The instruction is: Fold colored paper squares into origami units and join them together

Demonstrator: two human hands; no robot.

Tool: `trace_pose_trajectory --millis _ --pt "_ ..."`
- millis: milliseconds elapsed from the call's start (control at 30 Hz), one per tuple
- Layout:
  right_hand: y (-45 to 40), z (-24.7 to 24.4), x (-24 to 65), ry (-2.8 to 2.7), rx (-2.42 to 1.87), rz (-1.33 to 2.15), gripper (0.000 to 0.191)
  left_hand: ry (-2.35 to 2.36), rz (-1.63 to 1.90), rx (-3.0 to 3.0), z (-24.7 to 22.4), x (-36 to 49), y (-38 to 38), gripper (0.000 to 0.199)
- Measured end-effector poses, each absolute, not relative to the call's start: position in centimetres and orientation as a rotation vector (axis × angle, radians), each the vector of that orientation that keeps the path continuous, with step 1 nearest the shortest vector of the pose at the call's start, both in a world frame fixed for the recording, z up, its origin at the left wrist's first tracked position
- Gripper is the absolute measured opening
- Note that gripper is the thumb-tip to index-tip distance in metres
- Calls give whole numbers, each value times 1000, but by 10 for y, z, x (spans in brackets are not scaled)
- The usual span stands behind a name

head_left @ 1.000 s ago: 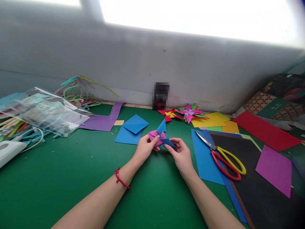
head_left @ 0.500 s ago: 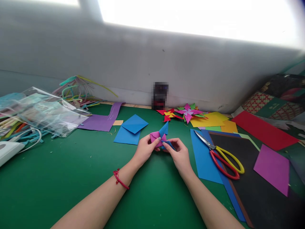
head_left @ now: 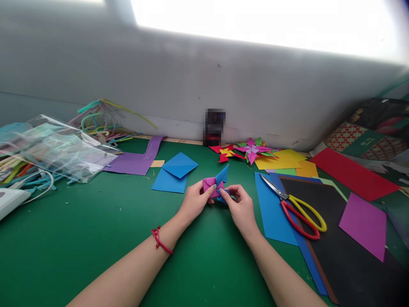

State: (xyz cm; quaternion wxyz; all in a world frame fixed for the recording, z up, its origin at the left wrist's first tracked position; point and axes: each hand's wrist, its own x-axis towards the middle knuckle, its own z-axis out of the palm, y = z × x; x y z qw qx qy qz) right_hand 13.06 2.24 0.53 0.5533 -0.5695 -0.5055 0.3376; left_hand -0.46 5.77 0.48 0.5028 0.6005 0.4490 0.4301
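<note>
Head view: origami piece (head_left: 214, 184) between both grips

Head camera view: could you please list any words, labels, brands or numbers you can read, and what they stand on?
None can be read.
Small dark object by the wall: pixelated, unreadable.
Patterned boxes at far right: ornament only, no legible text.
Folded pink and blue paper piece between left hand and right hand: plain.

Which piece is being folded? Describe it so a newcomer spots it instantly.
On the green mat, mid-table, both hands meet around a small folded paper piece. The left hand pinches its pink side, the right hand its blue side. Unlike the finished paper stars by the wall, it is two-coloured pink and blue, and held.
</note>
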Motion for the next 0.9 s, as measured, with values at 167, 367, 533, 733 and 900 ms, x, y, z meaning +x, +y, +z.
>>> trace_pose_trajectory --millis 167,367,533,733,900 --pt "20 9 128 -1329 -1359 748 21 1109 1047 1460 6 -4 57 33" --pt "19 8 131 -1340 -1413 683 19 1132 1034 1499 6 -6 57 32" --pt "21 6 132 -1342 -1406 697 21 1117 1009 1529 6 -6 57 32" --pt "21 4 131 -1294 -1426 729 21 1119 1014 1537 6 -6 57 32" --pt "20 5 130 -1292 -1405 753 22 1085 1025 1485 6 -5 58 33"
